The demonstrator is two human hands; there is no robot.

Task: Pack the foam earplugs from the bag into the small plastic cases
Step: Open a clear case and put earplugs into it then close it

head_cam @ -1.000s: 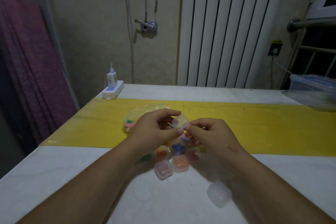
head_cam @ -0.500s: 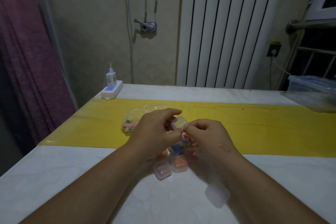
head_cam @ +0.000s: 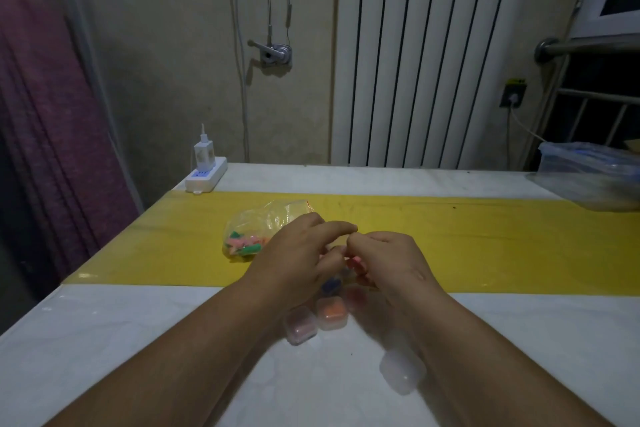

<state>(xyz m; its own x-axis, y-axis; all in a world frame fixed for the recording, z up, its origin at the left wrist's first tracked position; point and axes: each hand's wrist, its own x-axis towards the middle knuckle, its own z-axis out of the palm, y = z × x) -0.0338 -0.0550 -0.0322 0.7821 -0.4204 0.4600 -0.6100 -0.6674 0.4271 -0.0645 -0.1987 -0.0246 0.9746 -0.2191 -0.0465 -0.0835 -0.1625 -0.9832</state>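
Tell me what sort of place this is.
Probably a room in a home rather than a workshop: a tall white radiator on the wall, a purple curtain at the left, and a power strip with a charger on the table.

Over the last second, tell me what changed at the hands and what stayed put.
The left hand and right hand closed in on each other, and their fingertips now meet. The small case they held up between them is now hidden, so whether either still grips it cannot be told. The bag of earplugs, the filled cases under the hands and the empty case by the right forearm stayed put.
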